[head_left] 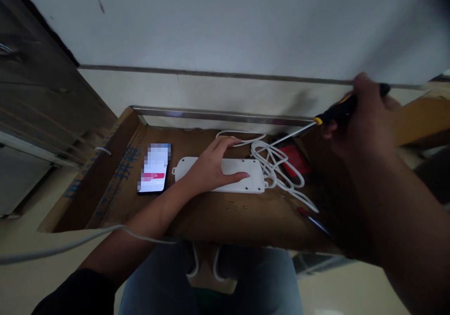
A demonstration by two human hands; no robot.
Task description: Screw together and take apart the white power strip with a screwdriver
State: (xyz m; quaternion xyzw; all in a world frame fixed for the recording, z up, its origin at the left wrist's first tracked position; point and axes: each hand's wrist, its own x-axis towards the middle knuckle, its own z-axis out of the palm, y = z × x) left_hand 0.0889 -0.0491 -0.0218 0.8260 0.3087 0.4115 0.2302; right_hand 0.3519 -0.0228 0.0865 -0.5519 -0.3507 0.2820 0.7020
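A white power strip [242, 172] lies face down on a sheet of brown cardboard [197, 212]. My left hand [211, 165] rests flat across its middle, fingers stretched over it. My right hand [365, 113] is raised at the right and is closed round the black and yellow handle of a screwdriver [333, 113]. The screwdriver's metal shaft points down and left toward the strip's coiled white cord [277, 165].
A phone [154, 168] with a lit screen lies left of the strip. Several tiny screws [236, 207] sit on the cardboard in front of it. A red object [295, 158] lies under the cord, and a second tool [314, 221] at the right. A white wall stands behind.
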